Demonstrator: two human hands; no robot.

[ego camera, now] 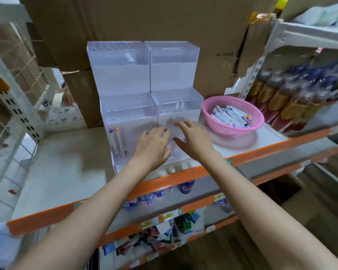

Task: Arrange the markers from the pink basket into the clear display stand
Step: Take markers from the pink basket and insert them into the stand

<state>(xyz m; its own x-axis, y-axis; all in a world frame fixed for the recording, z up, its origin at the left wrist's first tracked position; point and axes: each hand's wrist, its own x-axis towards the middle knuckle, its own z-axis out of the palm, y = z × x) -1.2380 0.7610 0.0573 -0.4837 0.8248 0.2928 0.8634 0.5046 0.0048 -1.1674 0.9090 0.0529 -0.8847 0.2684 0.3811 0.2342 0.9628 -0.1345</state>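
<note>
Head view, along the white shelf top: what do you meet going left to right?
Two upright markers in the clear acrylic display stand → left hand → right hand → pink plastic basket holding loose markers → blurred packs of dark bottles.

The left hand [154, 145] and right hand [193, 141] cover the stand's [125, 75] front tier; whether the left holds anything cannot be told. The bottles [281, 98] are blurred.
</note>
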